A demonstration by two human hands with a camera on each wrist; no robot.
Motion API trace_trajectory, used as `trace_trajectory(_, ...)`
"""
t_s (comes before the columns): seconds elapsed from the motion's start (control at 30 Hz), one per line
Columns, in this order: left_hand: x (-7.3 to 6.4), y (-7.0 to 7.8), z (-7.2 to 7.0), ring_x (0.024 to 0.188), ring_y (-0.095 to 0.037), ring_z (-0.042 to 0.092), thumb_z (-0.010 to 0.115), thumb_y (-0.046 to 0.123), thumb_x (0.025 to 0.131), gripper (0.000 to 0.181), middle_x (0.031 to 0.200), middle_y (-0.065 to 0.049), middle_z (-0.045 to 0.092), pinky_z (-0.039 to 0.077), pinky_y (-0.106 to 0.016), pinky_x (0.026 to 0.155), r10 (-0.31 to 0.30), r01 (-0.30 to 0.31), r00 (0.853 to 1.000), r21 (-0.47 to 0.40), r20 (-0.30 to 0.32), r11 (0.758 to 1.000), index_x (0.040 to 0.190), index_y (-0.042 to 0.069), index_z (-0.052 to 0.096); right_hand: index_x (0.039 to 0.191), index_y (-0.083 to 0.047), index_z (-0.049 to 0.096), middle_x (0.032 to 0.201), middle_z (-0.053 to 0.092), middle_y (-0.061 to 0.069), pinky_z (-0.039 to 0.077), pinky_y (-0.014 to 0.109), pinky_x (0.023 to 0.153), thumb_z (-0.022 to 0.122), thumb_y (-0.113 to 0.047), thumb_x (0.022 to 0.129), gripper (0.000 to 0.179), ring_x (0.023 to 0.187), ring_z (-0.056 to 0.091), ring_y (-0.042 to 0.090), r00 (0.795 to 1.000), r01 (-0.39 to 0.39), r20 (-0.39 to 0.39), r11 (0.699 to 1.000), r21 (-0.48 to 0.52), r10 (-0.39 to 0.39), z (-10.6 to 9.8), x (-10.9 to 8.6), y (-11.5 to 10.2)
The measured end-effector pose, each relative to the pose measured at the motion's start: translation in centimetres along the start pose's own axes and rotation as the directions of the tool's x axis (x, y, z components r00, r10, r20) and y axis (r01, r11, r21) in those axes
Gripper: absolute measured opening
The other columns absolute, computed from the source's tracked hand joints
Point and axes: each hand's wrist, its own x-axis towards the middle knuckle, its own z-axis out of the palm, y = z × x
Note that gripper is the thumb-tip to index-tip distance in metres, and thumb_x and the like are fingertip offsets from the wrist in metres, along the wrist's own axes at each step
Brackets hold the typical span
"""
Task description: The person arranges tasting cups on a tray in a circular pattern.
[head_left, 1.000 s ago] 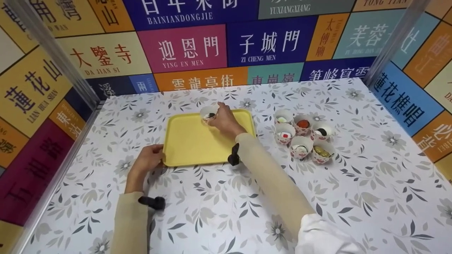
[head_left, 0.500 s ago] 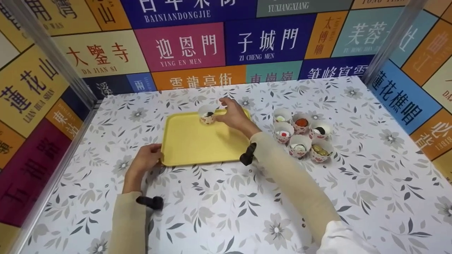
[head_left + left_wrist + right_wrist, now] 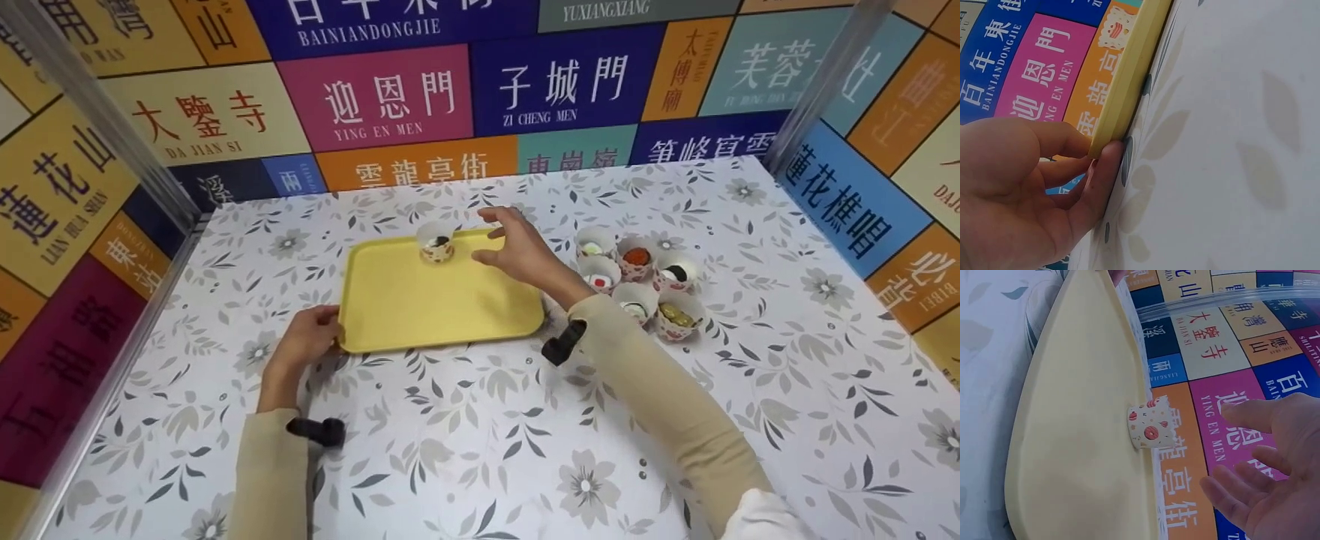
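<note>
A yellow tray [image 3: 442, 307] lies on the table, and one paper cup [image 3: 436, 251] stands upright near its far edge. That cup, patterned in red on white [image 3: 1150, 424], holds something white and dark. My left hand [image 3: 306, 337] pinches the tray's near left corner, with thumb and fingers at the rim [image 3: 1107, 126] in the left wrist view. Over the right part of the tray is my right hand [image 3: 521, 251], thumb and fingers spread apart with nothing between them. A gap separates it from the cup; the right wrist view shows the same hand [image 3: 1266, 467] relaxed.
Several similar paper cups stand grouped right of the tray, among them one with red filling [image 3: 637, 257], one with olive-green pieces [image 3: 677, 319] and one with a black-topped item [image 3: 676, 274]. Panels with large lettering [image 3: 382, 97] wall in the floral-covered table [image 3: 450, 450].
My right hand has let go of the cup on the tray and drawn back to the right, its fingers spreading. The left hand stays at the tray's corner.
</note>
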Motion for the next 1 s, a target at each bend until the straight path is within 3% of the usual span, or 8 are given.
trace_trajectory(0.37, -0.1, -0.1, 0.2, 0.089, -0.015, 0.064, 0.043, 0.004, 0.098, 0.051, 0.128, -0.023, 0.058, 0.056, -0.023, 0.069, 0.034, -0.034, 0.999, -0.01, 0.003, 0.999, 0.148, -0.007, 0.043, 0.15, -0.012, 0.043, 0.149, 0.043, 0.011, 0.045, 0.047, 0.109, 0.075, -0.021, 0.09, 0.068, 0.138, 0.045, 0.029, 0.992, 0.097, -0.073, 0.995, -0.037, -0.1, -3.3, -3.6, -0.1)
trace_trajectory(0.57, -0.1, 0.2, 0.1, 0.086, -0.013, 0.062, 0.044, 0.004, 0.097, 0.052, 0.125, -0.02, 0.059, 0.054, -0.022, 0.068, 0.022, -0.022, 1.0, 0.0, -0.018, 1.0, 0.148, -0.005, 0.044, 0.149, -0.015, 0.044, 0.149, 0.043, 0.009, 0.045, 0.044, 0.11, 0.077, -0.022, 0.088, 0.069, 0.138, 0.044, 0.028, 0.989, 0.063, -0.132, 0.995, -0.083, -0.074, -6.2, -5.0, 1.2)
trace_trajectory(0.77, -0.1, 0.0, 0.1, 0.081, -0.012, 0.06, 0.044, 0.004, 0.096, 0.051, 0.121, -0.019, 0.06, 0.051, -0.022, 0.066, 0.038, -0.037, 0.999, 0.037, -0.032, 0.999, 0.146, -0.006, 0.046, 0.148, -0.013, 0.047, 0.148, 0.047, 0.009, 0.044, 0.045, 0.111, 0.077, -0.022, 0.088, 0.068, 0.137, 0.046, 0.028, 0.981, 0.085, -0.173, 0.995, -0.043, -0.091, -8.5, -7.4, 2.9)
trace_trajectory(1.0, 0.0, 0.0, 0.2, 0.081, -0.013, 0.06, 0.044, 0.004, 0.096, 0.051, 0.12, -0.02, 0.06, 0.051, -0.022, 0.066, 0.048, -0.046, 0.998, 0.046, -0.041, 0.998, 0.146, -0.006, 0.046, 0.146, -0.021, 0.05, 0.147, 0.048, 0.006, 0.049, 0.048, 0.103, 0.076, -0.032, 0.088, 0.065, 0.126, 0.054, 0.031, 0.983, 0.066, -0.165, 0.996, -0.06, -0.075, -10.5, -10.7, 4.0)
